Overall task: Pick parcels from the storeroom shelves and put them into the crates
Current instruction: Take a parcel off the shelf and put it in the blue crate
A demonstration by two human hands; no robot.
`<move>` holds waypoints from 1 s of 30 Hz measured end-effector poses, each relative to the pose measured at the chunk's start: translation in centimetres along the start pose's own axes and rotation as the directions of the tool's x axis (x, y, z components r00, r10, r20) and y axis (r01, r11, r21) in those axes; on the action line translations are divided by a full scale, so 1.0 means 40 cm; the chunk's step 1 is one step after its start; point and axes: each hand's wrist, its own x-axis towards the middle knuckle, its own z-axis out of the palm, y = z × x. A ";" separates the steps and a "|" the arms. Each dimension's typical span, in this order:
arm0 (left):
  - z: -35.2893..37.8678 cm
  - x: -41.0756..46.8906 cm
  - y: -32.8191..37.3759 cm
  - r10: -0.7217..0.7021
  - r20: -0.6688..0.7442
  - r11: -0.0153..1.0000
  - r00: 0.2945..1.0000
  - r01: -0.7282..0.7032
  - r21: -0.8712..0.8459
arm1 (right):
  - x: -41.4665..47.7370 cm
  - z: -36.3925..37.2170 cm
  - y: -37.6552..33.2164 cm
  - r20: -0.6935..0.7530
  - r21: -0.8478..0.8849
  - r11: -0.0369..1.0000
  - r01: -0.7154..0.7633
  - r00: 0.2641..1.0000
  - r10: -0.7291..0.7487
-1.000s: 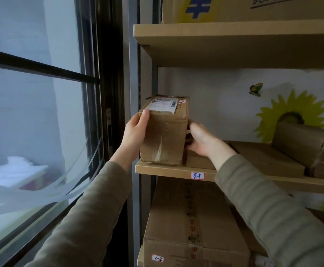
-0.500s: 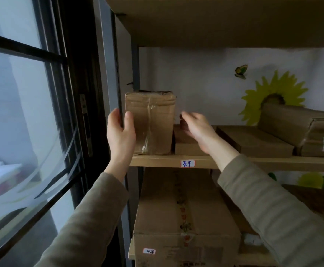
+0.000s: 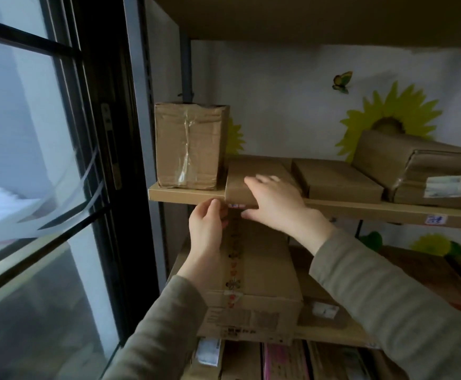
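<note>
Because its front end juts out past the lip of the shelf [image 3: 185,193], the flat parcel [image 3: 254,174] in the middle of the frame offers an easy purchase. The right hand [image 3: 276,204] takes it there, fingers laid over the top face and thumb tucked beneath the overhanging edge. The left hand [image 3: 207,226] is raised just below and to the left, its fingertips at the parcel's near left corner where it meets the shelf lip; whether they grip the corner or only touch it I cannot tell. The two hands are close together but not touching.

The parcel is a low brown cardboard box, and it will probably handle as stiff and fairly light (thin boxes of this sort seldom weigh much, though nothing here proves it). The cardboard faces should give dry, sure friction. I would hold it across its short front end, with the second hand under the left side as it comes clear, so it does not tip.

A tall parcel [image 3: 191,146] stands just beside it to the left, near enough to be knocked. A second flat box [image 3: 336,179] lies to its right. No crate is in view.
</note>
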 end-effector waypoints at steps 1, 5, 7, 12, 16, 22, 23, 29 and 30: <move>0.011 -0.016 0.003 -0.047 0.036 0.996 0.998 0.049 -0.068 | -0.015 0.005 0.001 -0.055 -0.019 1.000 0.021 0.998 -0.022; 0.048 -0.076 0.013 -0.103 0.100 0.961 0.990 0.124 -0.245 | -0.070 0.022 0.027 -0.199 0.024 0.997 0.078 0.977 -0.071; 0.061 -0.102 0.015 -0.094 0.110 0.949 0.990 0.122 -0.291 | -0.098 0.026 0.049 -0.273 0.126 0.988 0.091 0.961 -0.053; 0.110 -0.159 0.015 -0.088 0.151 0.990 0.985 0.103 -0.094 | -0.171 0.029 0.083 -0.591 0.627 0.747 0.223 0.760 0.269; 0.152 -0.177 0.006 -0.198 0.263 0.980 0.944 0.190 0.053 | -0.235 0.030 0.065 -0.232 0.947 -0.034 0.321 0.750 0.620; 0.137 -0.175 -0.013 -0.136 0.311 0.987 0.940 0.157 -0.042 | -0.287 0.057 0.100 0.121 0.844 -0.479 0.240 0.786 0.607; 0.130 -0.174 -0.010 -0.124 0.311 0.988 0.942 0.145 -0.046 | -0.291 0.060 0.112 0.143 0.847 -0.481 0.225 0.775 0.615; 0.084 -0.167 -0.003 -0.090 0.306 0.993 0.948 0.108 -0.042 | -0.308 0.084 0.136 0.175 0.908 -0.391 0.150 0.712 0.680; 0.079 -0.166 -0.003 -0.089 0.305 0.993 0.948 0.107 -0.044 | -0.306 0.087 0.131 0.180 0.916 -0.379 0.130 0.712 0.678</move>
